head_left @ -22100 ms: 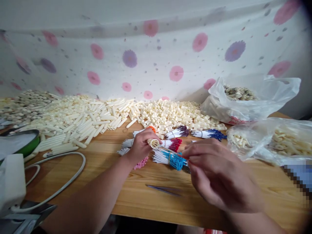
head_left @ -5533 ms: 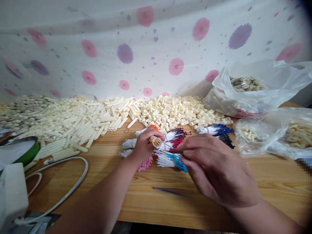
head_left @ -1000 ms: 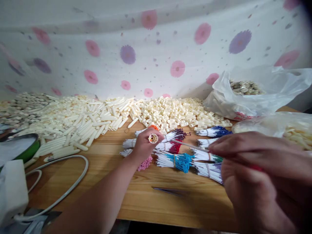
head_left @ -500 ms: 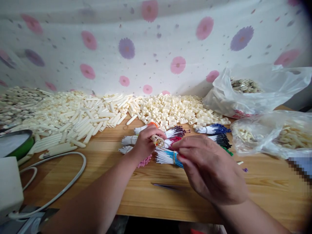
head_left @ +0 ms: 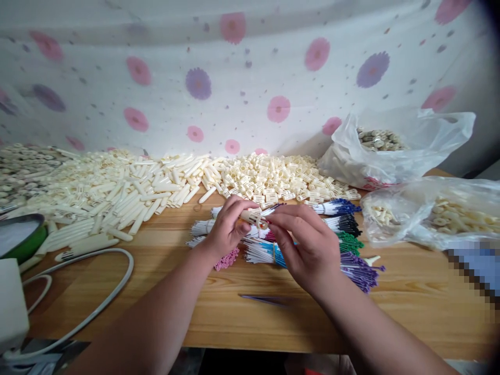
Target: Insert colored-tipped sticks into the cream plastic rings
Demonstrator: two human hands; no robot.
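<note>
My left hand (head_left: 224,232) is closed around a cream slotted plastic tube (head_left: 254,217), whose open end points right. My right hand (head_left: 312,245) pinches a thin piece with a red end at that opening; the fingers cover most of it, so I cannot tell how far it reaches inside. Under both hands lie bundles of thin white sticks with coloured ends: light blue (head_left: 263,252), pink (head_left: 226,259), dark blue (head_left: 338,207), black (head_left: 346,225), green (head_left: 351,242) and purple (head_left: 359,272).
Tweezers (head_left: 261,299) lie near the table's front. Heaps of cream tubes (head_left: 156,190) and slotted pieces (head_left: 273,179) line the back. Plastic bags (head_left: 402,161) with parts stand at right. A white cable (head_left: 127,265) loops at left, near a green bowl (head_left: 35,245).
My right hand has drawn back and turned, uncovering the green and purple bundles. The slotted tube now lies more sideways in my left hand. The whole view has shifted slightly.
</note>
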